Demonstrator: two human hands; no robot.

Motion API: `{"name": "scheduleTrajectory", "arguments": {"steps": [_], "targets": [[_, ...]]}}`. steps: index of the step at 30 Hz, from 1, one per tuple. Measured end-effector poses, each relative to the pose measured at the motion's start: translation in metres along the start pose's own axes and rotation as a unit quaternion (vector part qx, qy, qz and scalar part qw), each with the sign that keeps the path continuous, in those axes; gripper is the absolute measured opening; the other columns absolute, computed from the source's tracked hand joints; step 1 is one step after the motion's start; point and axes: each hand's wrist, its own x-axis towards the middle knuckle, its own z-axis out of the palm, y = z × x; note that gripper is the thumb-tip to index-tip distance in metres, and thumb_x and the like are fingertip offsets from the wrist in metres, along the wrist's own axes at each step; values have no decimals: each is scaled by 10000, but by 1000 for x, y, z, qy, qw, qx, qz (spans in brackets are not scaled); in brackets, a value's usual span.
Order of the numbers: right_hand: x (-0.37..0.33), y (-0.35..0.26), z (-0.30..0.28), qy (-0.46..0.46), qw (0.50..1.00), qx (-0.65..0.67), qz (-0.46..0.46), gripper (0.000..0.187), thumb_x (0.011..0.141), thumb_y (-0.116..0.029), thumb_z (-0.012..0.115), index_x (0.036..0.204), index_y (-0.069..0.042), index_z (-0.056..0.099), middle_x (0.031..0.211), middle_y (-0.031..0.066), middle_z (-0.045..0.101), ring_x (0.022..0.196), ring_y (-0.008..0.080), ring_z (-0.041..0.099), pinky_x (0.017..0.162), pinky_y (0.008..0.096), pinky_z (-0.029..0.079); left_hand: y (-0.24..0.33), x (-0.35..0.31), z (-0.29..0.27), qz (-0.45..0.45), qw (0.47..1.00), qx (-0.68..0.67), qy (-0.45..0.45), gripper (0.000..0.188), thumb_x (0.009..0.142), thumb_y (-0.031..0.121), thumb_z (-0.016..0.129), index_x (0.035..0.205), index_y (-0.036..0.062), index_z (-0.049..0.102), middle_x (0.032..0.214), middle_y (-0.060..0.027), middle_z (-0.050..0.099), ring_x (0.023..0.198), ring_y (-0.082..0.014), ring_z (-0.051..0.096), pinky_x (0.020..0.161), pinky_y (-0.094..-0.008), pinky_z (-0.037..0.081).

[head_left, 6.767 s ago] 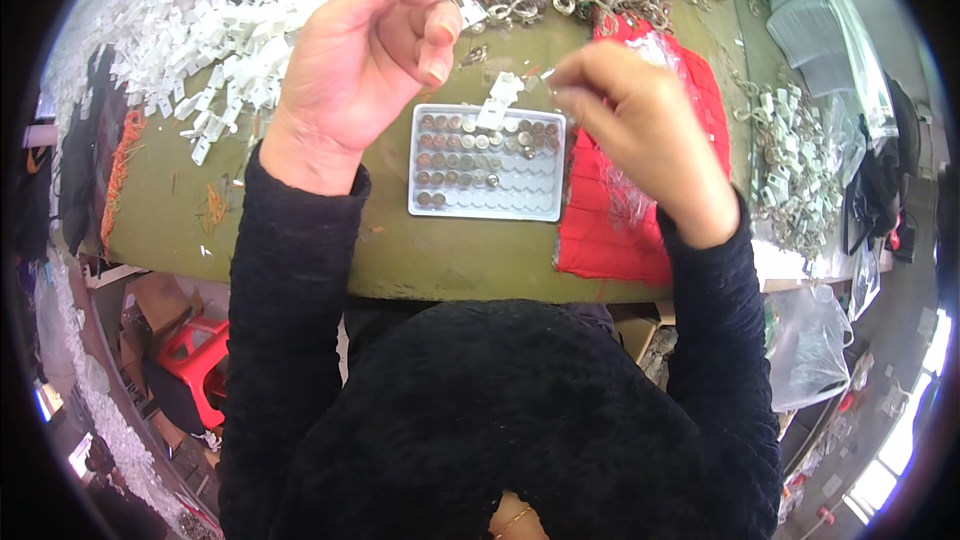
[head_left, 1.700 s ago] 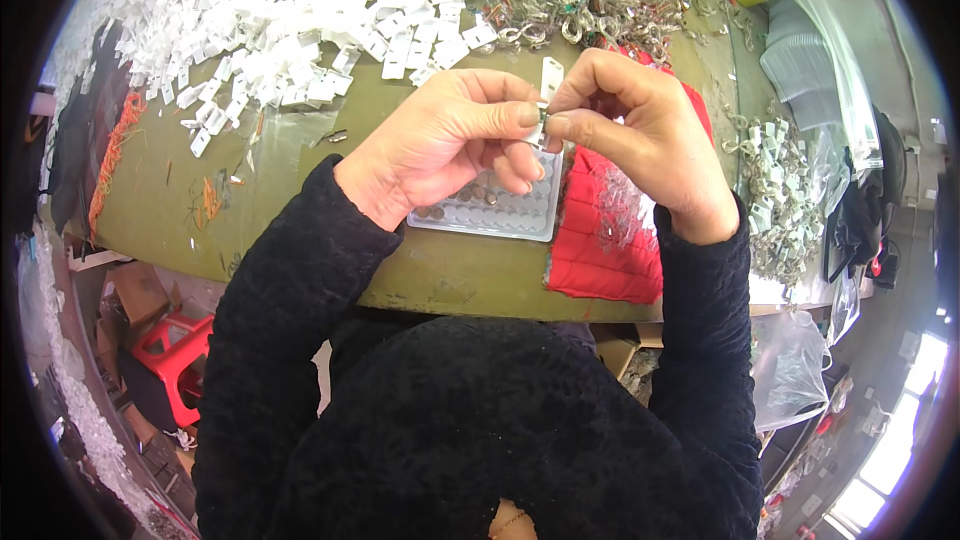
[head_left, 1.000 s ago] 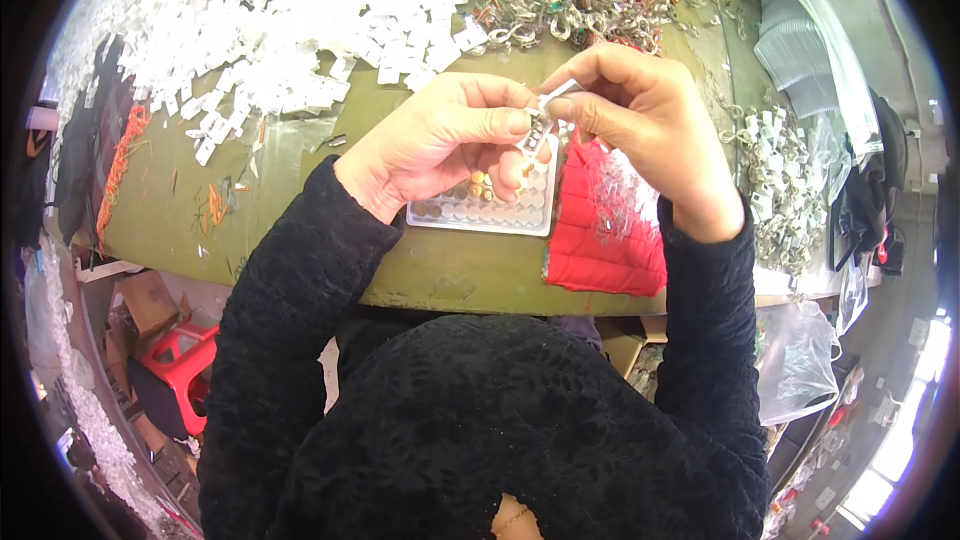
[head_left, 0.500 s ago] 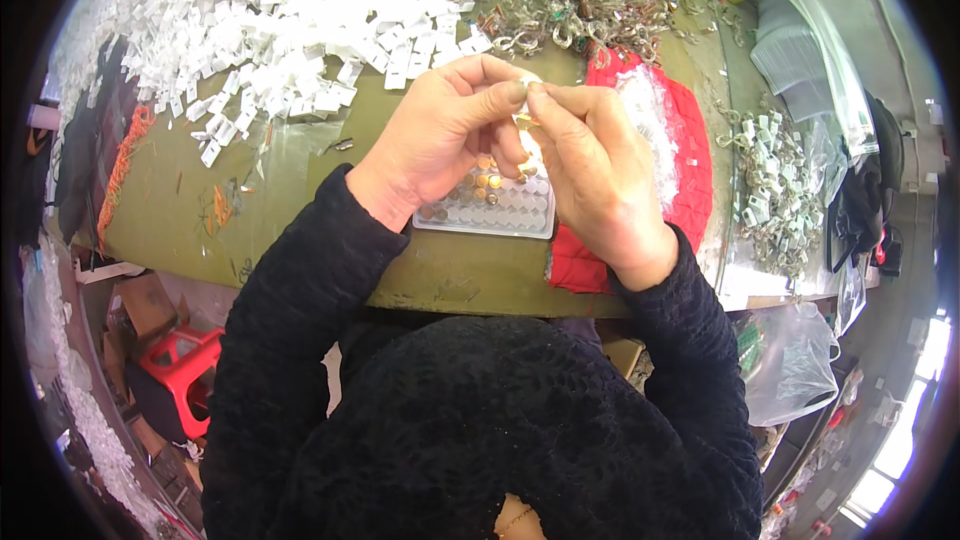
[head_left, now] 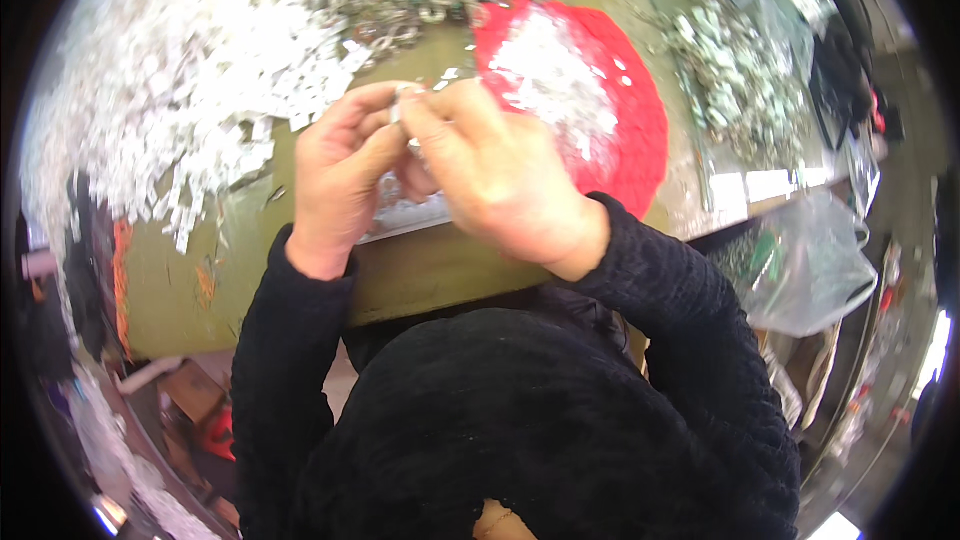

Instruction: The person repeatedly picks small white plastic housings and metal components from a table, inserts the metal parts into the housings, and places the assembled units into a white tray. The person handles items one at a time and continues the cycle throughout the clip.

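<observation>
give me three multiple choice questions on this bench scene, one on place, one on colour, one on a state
1. Where does the heap of white paper slips lie?
A. left part of the table
B. on the red cloth
C. on the floor

2. What colour is the cloth under the right hand's far side?
A. blue
B. red
C. yellow

3. How do the left hand and right hand stand?
A. far apart
B. flat on the table
C. together, fingertips pinching a small item

Answers: 1 A, the slips cover the left of the green table; 2 B, it is plainly red; 3 C, the fingertips meet on the item above the tray.
</observation>
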Motion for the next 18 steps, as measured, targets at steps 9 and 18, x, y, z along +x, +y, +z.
{"name": "scheduleTrajectory", "arguments": {"steps": [9, 18], "targets": [[-60, -14, -35, -28, 992, 110, -56, 460, 752, -52, 644, 1187, 88, 592, 1184, 193, 586, 710, 257, 660, 557, 333, 538, 7, -62, 24, -142, 989, -25, 20, 372, 983, 133, 570, 1292, -72, 553, 843, -142, 687, 616, -187, 665, 504, -292, 566], [-90, 100, -88, 76, 971, -83, 211, 159, 854, -97, 642, 1003, -44, 627, 899, 131, 623, 822, 342, 654, 662, 424, 534, -24, -88, 52, -177, 942, -285, -26, 347, 920, 92, 627, 1205, -75, 518, 1089, -286, 656, 593, -197, 661, 416, -307, 544]]}}
